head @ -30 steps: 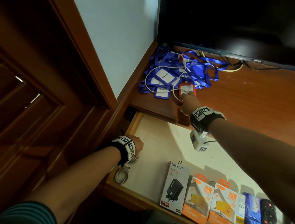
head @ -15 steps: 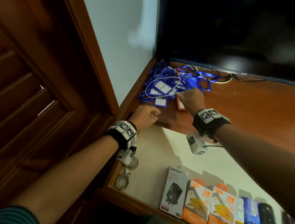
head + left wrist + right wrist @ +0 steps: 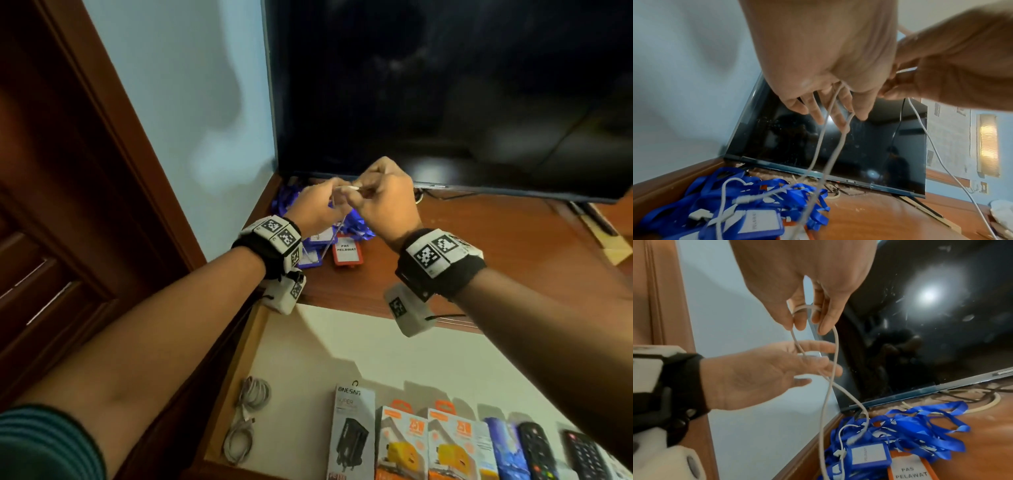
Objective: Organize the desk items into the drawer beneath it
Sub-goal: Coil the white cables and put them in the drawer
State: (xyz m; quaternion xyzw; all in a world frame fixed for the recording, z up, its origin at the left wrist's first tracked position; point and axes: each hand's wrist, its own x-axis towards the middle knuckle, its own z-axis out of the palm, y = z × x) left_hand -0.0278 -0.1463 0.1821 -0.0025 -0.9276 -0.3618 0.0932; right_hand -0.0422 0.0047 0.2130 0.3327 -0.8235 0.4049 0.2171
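1. Head view, surface/room: wooden desk [image 3: 479, 246] runs left-right; dark TV screen [image 3: 445, 85] stands on its far side, pale wall [image 3: 178, 102] at left, dark wood panelling [image 3: 51, 205] further left. Open drawer [image 3: 308, 359] sits below the desk's near edge.
2. Head view, hands: left hand [image 3: 317, 209] & right hand [image 3: 383, 198] are raised together above the desk's far-left corner, both pinching a thin white cable [image 3: 351, 187]. Blue lanyards [image 3: 356, 228] lie heaped beneath them; a red badge holder [image 3: 346, 250] lies flat at the heap's near side.
3. Head view, drawer: coiled grey cables [image 3: 246, 418] along the left wall; charger boxes [image 3: 404, 442] and remotes [image 3: 548, 452] lined up on the near side; pale floor bare in the far half.
4. Left wrist view: left-hand fingers [image 3: 813, 110] point down, cable [image 3: 830, 129] slack between them & trailing to the lanyards [image 3: 735, 203]. Right hand [image 3: 951, 68] is just right, touching it, curled on another strand. Desk [image 3: 869, 216] bare right of the heap.
5. Right wrist view: right fingers [image 3: 824, 318] pinch a cable [image 3: 835, 353] loop; left hand [image 3: 756, 378] below, fingers loosely bent round the strand. Lanyards [image 3: 920, 426] fill the corner by the TV's lower edge [image 3: 920, 389]; wall [image 3: 735, 321] close at left.
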